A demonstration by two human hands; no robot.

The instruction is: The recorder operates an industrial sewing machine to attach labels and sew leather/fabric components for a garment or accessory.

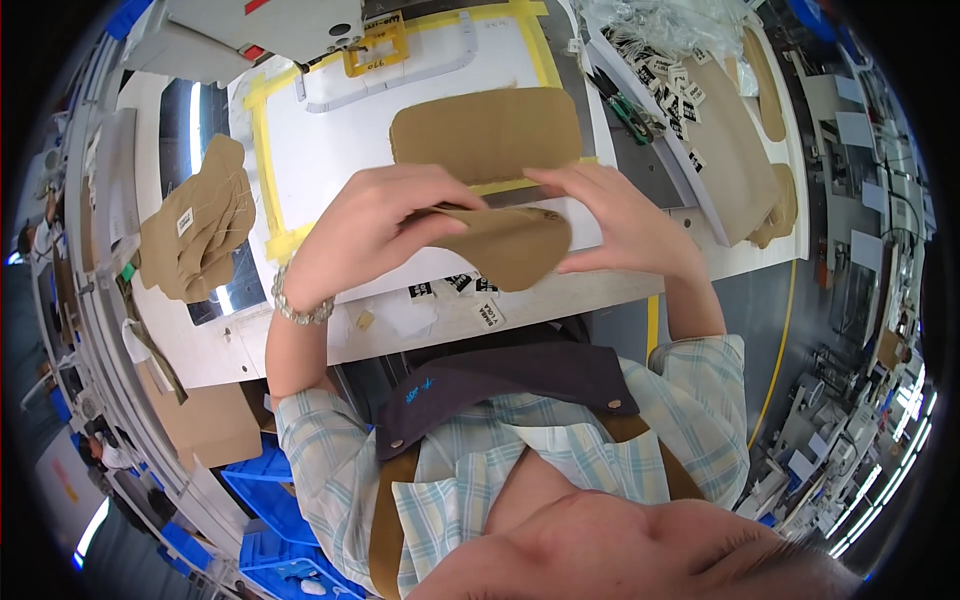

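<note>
head | left grip (372, 222): pinching curved tan cloth (510, 250) | right grip (637, 225): spread beside its rounded edge

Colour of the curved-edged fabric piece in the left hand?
Khaki-brown. The curved-edged fabric piece shows best in the head view.

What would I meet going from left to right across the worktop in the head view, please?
Stack of tan pieces → left hand → held tan piece → right hand → tan piece at the worktop's right edge.
</note>
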